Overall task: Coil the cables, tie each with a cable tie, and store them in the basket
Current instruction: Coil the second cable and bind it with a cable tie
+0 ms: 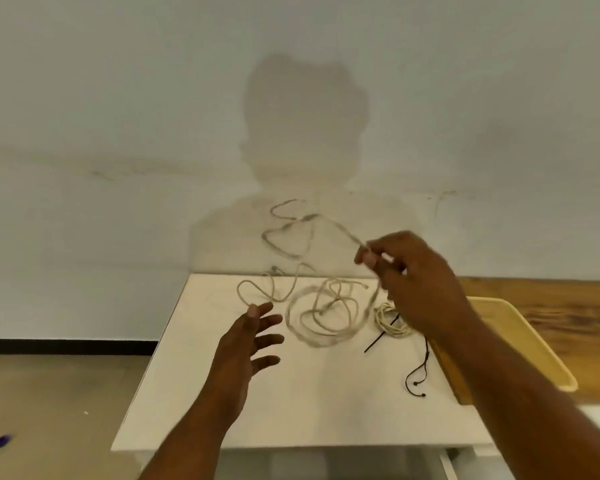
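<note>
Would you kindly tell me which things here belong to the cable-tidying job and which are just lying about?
Belongs to the job: beige cable, pinched by the right hand; small coiled cable; black cable tie; thin black cable; basket.
Just lying about: purple scrap on the floor.

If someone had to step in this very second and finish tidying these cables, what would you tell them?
Right hand pinches one end of the long beige cable, lifted above the table. The rest of it lies in loose loops.
Left hand is open, holding nothing.
A small white coil lies by a black cable tie; I cannot tell whether it is tied.
The thin black cable is uncoiled.
No cable shows in the basket.
Left: coil, tie and store everything.
</note>
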